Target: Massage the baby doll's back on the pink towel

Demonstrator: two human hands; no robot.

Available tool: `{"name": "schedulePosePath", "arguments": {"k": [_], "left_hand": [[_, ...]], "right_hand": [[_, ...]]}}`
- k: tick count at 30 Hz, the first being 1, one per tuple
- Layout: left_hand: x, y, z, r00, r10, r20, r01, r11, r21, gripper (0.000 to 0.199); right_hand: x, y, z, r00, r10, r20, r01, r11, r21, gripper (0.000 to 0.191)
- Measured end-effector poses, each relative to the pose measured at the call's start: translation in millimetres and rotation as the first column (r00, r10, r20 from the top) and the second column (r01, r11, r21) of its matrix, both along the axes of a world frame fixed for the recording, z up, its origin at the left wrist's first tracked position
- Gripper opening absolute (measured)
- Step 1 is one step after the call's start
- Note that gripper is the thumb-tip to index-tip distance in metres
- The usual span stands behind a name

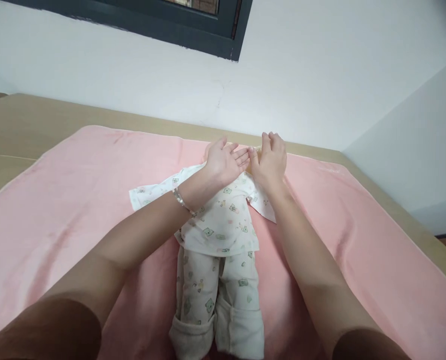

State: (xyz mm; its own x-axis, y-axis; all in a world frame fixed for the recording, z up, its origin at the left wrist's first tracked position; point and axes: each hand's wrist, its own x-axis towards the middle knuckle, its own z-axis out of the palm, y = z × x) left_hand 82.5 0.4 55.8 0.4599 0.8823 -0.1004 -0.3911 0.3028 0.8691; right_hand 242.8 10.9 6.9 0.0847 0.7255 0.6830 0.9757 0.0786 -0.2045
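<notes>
A doll-like figure lies on a pink blanket, wearing a white patterned top (218,225) and matching trousers (240,285) with rolled cuffs. Its head is mostly hidden behind my hands. My left hand (228,159), palm up with fingers spread, is over the neck and head area and holds nothing. Close beside it, my right hand (270,161) is raised at the head's right side, fingers apart and nothing seen in it. The fingertips of my left hand nearly meet my right thumb. One sleeve (151,191) stretches out to the left; the other slants down at the right.
The pink blanket (106,175) has a few wrinkles and covers much of a light wooden surface (31,120). Behind it rises a white wall (298,85) with a dark window frame (223,42). Another wall stands at the right.
</notes>
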Motion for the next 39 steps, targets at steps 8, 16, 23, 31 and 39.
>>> {"name": "schedulePosePath", "arguments": {"k": [8,16,23,31,39], "left_hand": [[-36,-55,4.5,0.983,0.134,-0.125,-0.15,0.98,-0.133,0.069],[-47,-97,24.9,0.992,0.033,-0.12,-0.058,0.977,-0.206,0.068],[-60,-135,39.2,0.973,0.017,-0.231,-0.065,0.977,-0.201,0.063],[-62,-126,45.3,0.986,0.081,-0.145,-0.049,0.976,0.21,0.066],[-58,-112,28.3,0.945,0.161,-0.285,-0.042,0.924,0.381,0.059]], "right_hand": [[-13,4,0.8,0.995,-0.063,-0.082,0.067,0.997,0.044,0.064],[-3,-3,7.9,0.997,-0.043,-0.069,0.041,0.999,-0.024,0.062],[-10,-35,44.1,0.996,0.036,-0.083,-0.057,0.962,-0.268,0.068],[-119,-144,58.0,0.837,0.485,-0.251,-0.522,0.846,-0.106,0.058],[-143,-190,36.9,0.723,0.614,-0.317,-0.663,0.745,-0.069,0.086]]}}
